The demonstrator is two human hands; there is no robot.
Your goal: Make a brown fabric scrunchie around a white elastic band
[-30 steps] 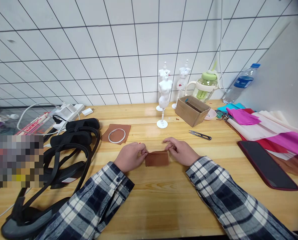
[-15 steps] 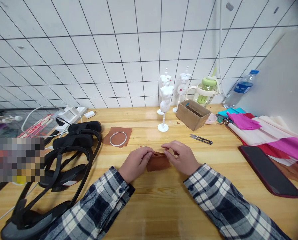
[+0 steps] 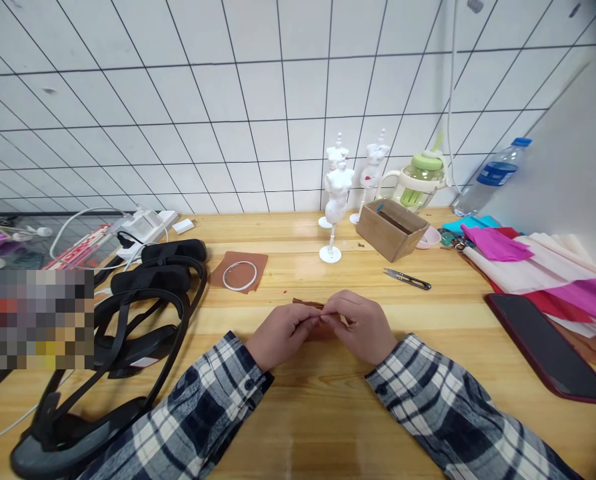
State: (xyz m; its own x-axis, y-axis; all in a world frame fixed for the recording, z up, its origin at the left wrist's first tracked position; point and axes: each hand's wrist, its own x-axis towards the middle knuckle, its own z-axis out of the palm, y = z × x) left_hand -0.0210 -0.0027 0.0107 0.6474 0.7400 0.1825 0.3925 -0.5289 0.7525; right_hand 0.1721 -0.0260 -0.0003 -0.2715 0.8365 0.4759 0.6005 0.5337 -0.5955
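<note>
Left hand [image 3: 283, 333] and right hand [image 3: 361, 327] meet at table [image 3: 328, 413] centre, fingertips pinched together on small brown paper piece [image 3: 309, 305]. Paper mostly hidden under fingers, only brown edge showing at top left. Snips [image 3: 408, 279] lie apart, right.

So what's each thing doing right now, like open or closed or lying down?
Left hand: pinching the brown paper piece.
Right hand: pinching it too.
Brown paper piece: bunched between both hands.
Cardboard box: open, tilted.
Thread snips: lying flat.
Front mannequin: upright, bare.
Water bottle: capped, leaning.
Phone: screen dark.
White ring: lying on a brown sheet.
</note>
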